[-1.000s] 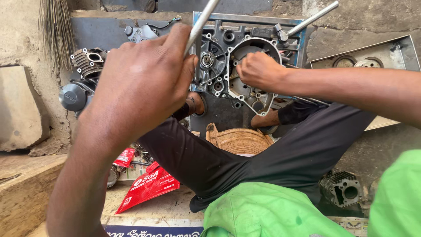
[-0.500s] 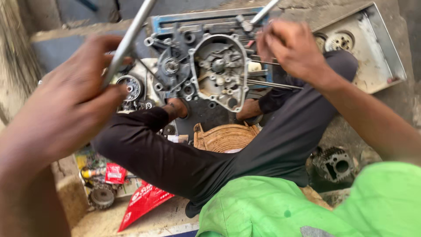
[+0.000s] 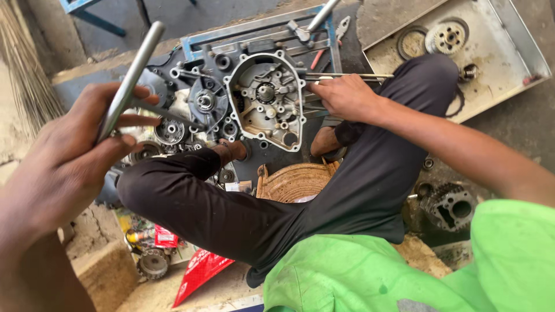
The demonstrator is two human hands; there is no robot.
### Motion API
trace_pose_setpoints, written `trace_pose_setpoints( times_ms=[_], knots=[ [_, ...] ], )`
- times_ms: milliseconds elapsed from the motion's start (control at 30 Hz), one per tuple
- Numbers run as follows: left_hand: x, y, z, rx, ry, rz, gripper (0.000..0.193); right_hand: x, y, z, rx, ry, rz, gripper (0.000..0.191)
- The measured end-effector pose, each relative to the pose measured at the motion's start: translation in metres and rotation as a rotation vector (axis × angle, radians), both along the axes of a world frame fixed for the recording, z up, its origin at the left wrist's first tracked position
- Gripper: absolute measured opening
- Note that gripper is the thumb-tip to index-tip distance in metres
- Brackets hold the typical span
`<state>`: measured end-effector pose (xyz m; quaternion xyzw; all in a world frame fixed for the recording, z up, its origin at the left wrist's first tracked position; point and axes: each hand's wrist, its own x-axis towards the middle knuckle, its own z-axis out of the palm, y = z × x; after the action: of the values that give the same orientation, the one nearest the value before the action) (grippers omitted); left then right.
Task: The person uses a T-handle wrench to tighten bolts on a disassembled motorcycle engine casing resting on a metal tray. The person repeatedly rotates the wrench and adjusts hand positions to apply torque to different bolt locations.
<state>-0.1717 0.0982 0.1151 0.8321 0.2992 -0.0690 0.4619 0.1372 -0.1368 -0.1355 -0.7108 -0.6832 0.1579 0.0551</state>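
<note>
My left hand (image 3: 72, 153) is raised at the left, its fingers wrapped around a long steel T-handle wrench (image 3: 132, 75) whose thin shaft runs toward the engine. My right hand (image 3: 345, 95) rests against the right edge of an opened engine crankcase (image 3: 267, 99), fingers curled near thin metal rods (image 3: 347, 75); I cannot tell whether it grips one. The crankcase shows gears and bearings (image 3: 205, 101) and sits in a blue metal frame (image 3: 257, 29). My legs in dark trousers (image 3: 231, 202) fold around a woven stool (image 3: 295, 182).
A metal tray (image 3: 497, 63) with sprockets (image 3: 446, 37) lies at the upper right. A hammer (image 3: 312, 23) and pliers (image 3: 341, 29) lie on the frame. A cylinder part (image 3: 448, 205) sits at the right, a red packet (image 3: 202, 271) and gear (image 3: 153, 263) at the lower left, a broom (image 3: 26, 75) far left.
The view has tilted down and shifted. My left hand with the wrench moved left and lower, away from the crankcase. My right hand dropped from the upper frame to the crankcase's right edge.
</note>
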Motion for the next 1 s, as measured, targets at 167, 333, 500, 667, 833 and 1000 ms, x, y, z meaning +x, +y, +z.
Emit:
trace_pose_setpoints(
  times_ms=[167, 333, 500, 667, 833, 1000],
  knots=[
    [0.002, 0.0, 0.005, 0.08, -0.107, -0.096, 0.039, -0.004, -0.005, 0.001, -0.095, 0.008, 0.006, 0.02],
    [0.012, 0.003, 0.015, 0.161, 0.135, -0.073, 0.034, -0.001, -0.004, -0.007, -0.257, -0.128, 0.102, 0.032],
    [0.015, 0.006, 0.013, 0.165, 0.139, -0.106, 0.032, -0.002, -0.003, -0.007, -0.093, -0.164, 0.165, 0.038],
    [0.007, 0.007, 0.008, 0.171, 0.044, -0.149, 0.032, -0.006, 0.002, 0.0, -0.184, -0.207, 0.173, 0.038],
    [0.014, 0.032, -0.005, -0.026, 0.131, -0.245, 0.034, -0.007, 0.0, 0.014, -0.203, -0.09, 0.054, 0.042],
    [0.027, 0.042, -0.058, -0.183, -0.175, -0.18, 0.04, -0.007, -0.006, 0.024, -0.227, 0.03, 0.02, 0.053]
  ],
)
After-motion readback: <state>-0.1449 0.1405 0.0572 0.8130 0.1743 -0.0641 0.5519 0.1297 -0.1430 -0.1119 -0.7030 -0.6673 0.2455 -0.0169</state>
